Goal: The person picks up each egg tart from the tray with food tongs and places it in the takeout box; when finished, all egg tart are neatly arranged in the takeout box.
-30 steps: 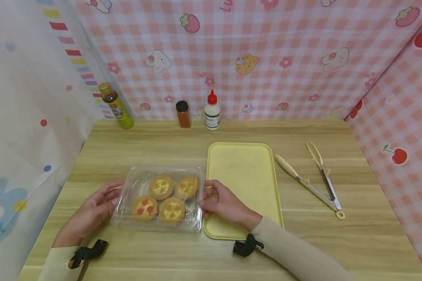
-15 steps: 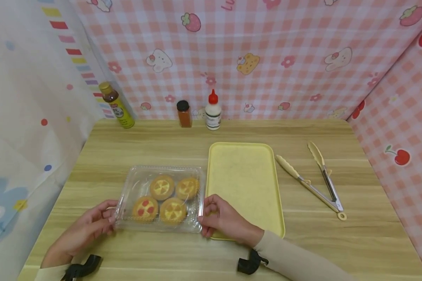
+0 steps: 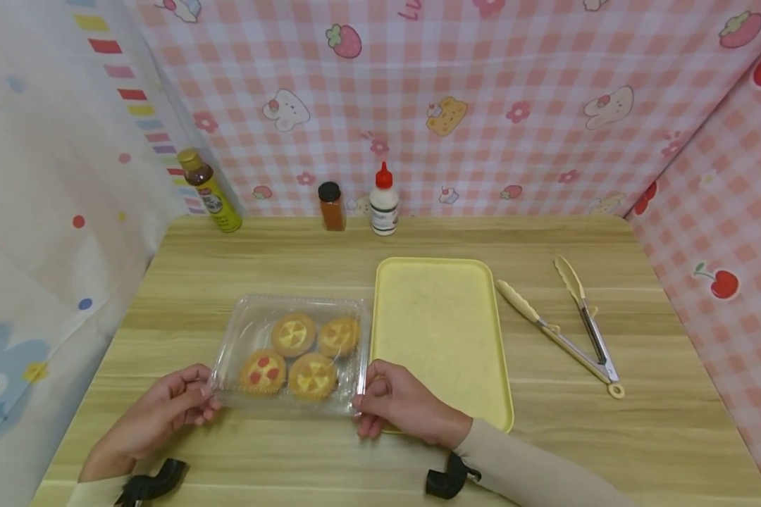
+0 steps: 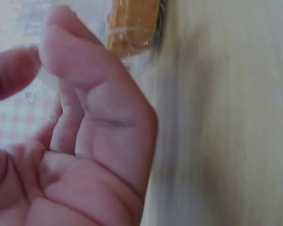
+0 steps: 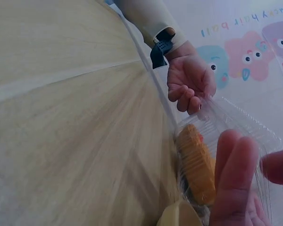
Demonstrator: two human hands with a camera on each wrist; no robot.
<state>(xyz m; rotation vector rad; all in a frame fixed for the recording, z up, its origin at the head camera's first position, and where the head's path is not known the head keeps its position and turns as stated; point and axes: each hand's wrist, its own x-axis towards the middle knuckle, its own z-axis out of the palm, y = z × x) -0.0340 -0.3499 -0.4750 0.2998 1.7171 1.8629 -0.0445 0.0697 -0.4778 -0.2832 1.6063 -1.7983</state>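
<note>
A clear plastic clamshell box (image 3: 228,352) with a closed lid holds several round tarts (image 3: 313,375); one has red spots, the others yellow wedge patterns. At its front left corner my left hand (image 3: 158,415) pinches the rim between thumb and fingers. My right hand (image 3: 406,405) pinches the front right corner. In the right wrist view, the left hand (image 5: 191,82) grips the far end of the clear box (image 5: 236,122). Through the left wrist view, an orange-brown tart (image 4: 134,26) shows inside the plastic beyond the fingers. Whether the box's base touches the table cannot be seen.
A yellow tray (image 3: 437,331) lies right of the box, partly under the right hand. Beyond it are spread tongs (image 3: 583,338). Along the back stand a yellow-green bottle (image 3: 215,201), a black-capped spice jar (image 3: 332,208) and a red-tipped squeeze bottle (image 3: 384,204).
Both hands slid toward the box's front corners, the left one also down and outward. In the latest half second the box's front edge and tarts shifted slightly upward in view.
</note>
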